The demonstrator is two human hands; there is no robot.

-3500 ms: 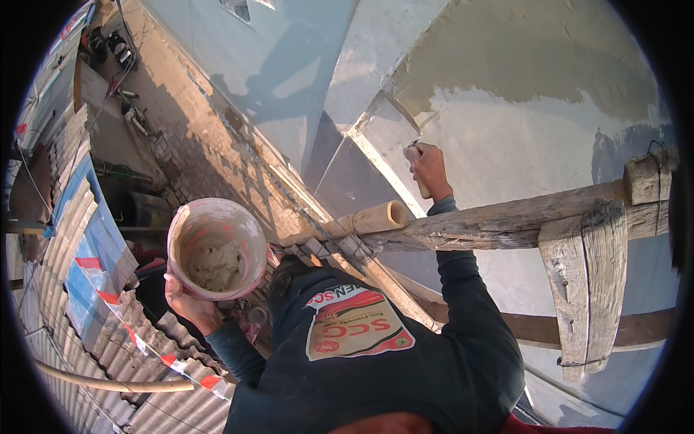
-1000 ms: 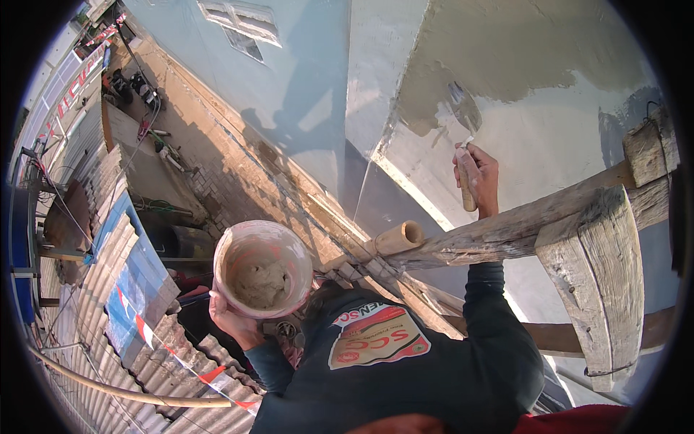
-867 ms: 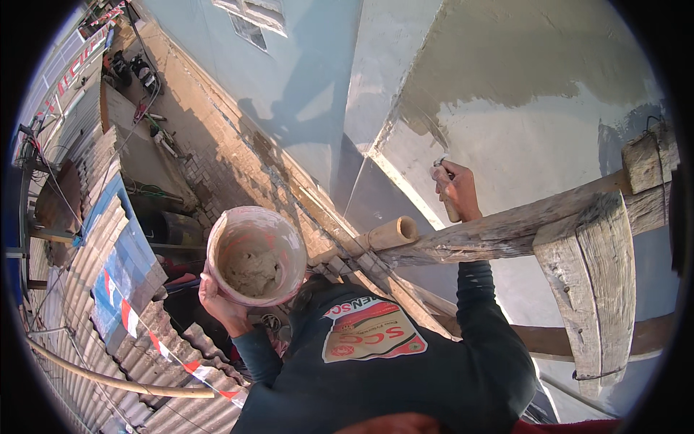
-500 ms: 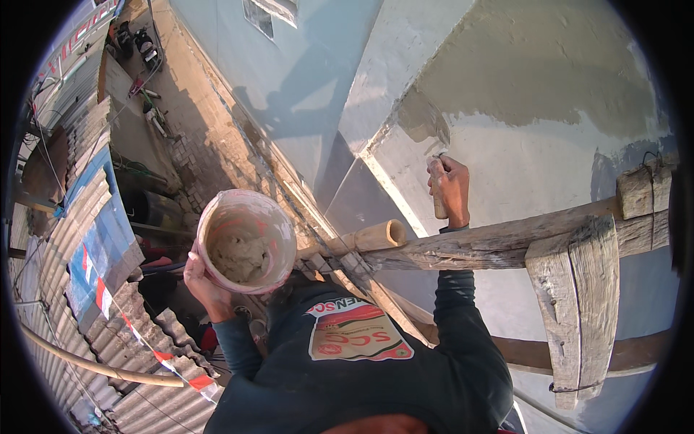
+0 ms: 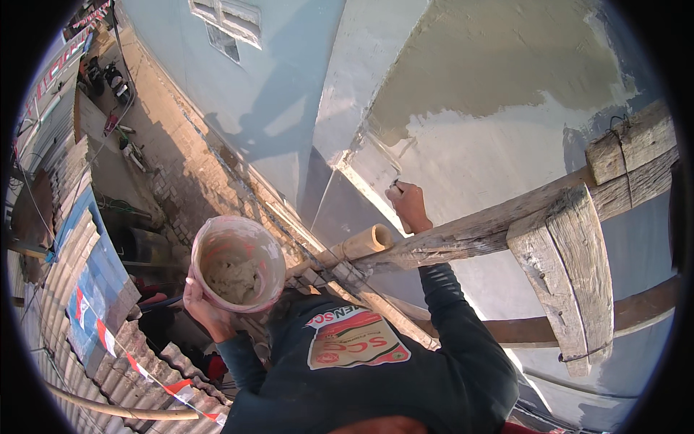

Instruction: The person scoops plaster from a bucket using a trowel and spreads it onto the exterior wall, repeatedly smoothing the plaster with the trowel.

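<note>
Mortar (image 5: 233, 278), pale grey, thick and lumpy, lies heaped at the bottom of a round pinkish-white plastic bucket (image 5: 269, 253), its smeared inner wall streaked with red. The bare left hand (image 5: 206, 307) is clamped on the bucket's near-left side. The bare right hand (image 5: 410, 207) is closed round a thin metal trowel (image 5: 395, 182), mostly hidden, at the smooth pale-grey wall (image 5: 477, 155), near a darker olive-grey coat (image 5: 477, 58) with a ragged lower edge; blade contact cannot be told.

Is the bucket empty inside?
No, a lump of thick greyish paste sits inside the bucket that the left hand holds.
</note>
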